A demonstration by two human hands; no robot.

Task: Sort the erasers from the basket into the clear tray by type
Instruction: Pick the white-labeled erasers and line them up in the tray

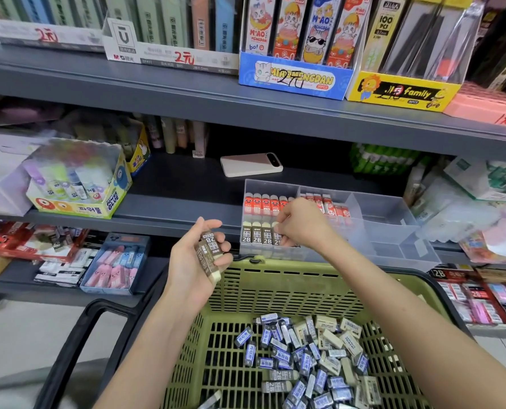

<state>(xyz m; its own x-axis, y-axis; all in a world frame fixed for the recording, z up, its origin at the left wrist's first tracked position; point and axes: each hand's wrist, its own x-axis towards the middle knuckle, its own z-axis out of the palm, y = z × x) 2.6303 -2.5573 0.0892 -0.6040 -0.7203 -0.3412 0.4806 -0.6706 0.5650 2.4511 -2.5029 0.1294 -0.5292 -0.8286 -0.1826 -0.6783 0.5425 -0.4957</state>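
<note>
- Head view: we note the left hand above the far-left corner of the green basket, fingers curled round a few brown-sleeved erasers.
- The right hand is over the clear tray at the shelf edge. Its fingertips pinch the end eraser of the 2B row in the front-left compartment.
- Red erasers stand just behind that row.
- Loose erasers lie piled on the basket floor, well below both hands.
</note>
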